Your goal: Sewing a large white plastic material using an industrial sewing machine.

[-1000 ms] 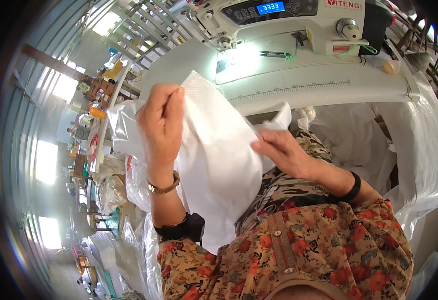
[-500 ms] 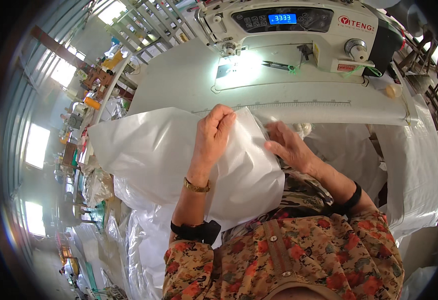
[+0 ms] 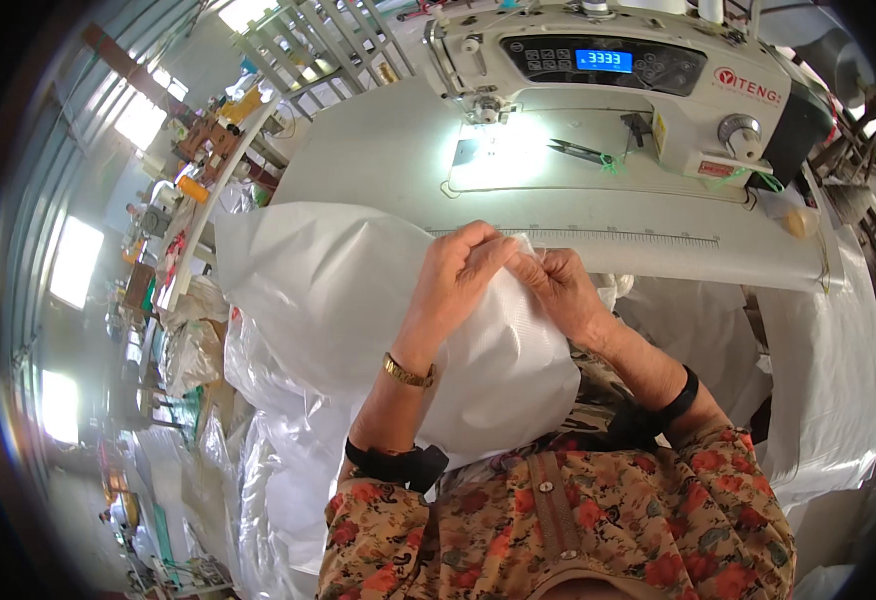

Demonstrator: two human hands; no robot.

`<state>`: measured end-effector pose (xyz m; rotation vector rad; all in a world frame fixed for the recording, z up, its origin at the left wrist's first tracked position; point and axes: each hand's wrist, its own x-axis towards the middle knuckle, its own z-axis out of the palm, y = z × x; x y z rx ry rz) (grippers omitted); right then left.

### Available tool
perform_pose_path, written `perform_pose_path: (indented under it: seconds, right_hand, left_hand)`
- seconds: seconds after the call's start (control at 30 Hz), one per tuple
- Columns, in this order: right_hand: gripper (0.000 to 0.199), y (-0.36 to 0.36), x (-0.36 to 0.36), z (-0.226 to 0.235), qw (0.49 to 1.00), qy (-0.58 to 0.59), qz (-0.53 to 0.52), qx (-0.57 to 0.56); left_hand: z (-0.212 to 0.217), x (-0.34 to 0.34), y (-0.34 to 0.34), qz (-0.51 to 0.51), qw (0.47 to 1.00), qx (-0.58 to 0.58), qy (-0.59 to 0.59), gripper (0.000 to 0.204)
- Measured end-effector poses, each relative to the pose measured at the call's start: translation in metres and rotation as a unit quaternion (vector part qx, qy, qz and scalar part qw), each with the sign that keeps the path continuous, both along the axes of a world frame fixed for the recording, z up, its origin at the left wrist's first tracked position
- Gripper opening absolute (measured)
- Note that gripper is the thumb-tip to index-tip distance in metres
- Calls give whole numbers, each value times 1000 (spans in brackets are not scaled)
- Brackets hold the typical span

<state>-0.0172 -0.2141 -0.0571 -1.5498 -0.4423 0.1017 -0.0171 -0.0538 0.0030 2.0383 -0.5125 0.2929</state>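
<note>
A large sheet of white woven plastic fabric (image 3: 328, 270) spreads across my lap and up against the front edge of the sewing table (image 3: 358, 150). My left hand (image 3: 463, 275) pinches its upper edge between thumb and fingers. Right beside it, my right hand (image 3: 563, 290) grips the same edge, the two thumbs almost touching. A small corner of the fabric sticks up between the hands. Beyond them stands a white sewing machine (image 3: 608, 65), its lamp lighting the plate under the needle. What lies under my fingers is hidden.
Thread snips (image 3: 580, 152) with a green cord lie on the table right of the needle area. A printed ruler (image 3: 618, 236) runs along the table's front. More white sheeting (image 3: 828, 380) hangs at the right. A cluttered bench (image 3: 220, 170) stands at the left.
My right hand has moved left from beside the fabric and closed on its edge next to my left hand. The view has shifted, so the machine sits slightly lower and further right.
</note>
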Motion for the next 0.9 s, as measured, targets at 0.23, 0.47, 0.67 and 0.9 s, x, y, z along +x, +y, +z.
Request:
perform_pose_path:
  seconds: [0.23, 0.47, 0.67, 0.9]
  right_hand:
    - [18, 8, -9, -12, 933, -298, -173, -107]
    - [55, 15, -19, -5, 902, -243, -139, -329]
    - [57, 14, -13, 8, 847, -290, -173, -410]
    - [45, 2, -11, 24, 885, -304, -191, -296]
  left_hand:
    - [-10, 22, 2, 21, 999, 40, 27, 29]
    - [-21, 43, 6, 31, 995, 72, 59, 38]
    - [0, 48, 1, -2, 996, 92, 21, 36]
    - [55, 61, 2, 7, 982, 110, -152, 23]
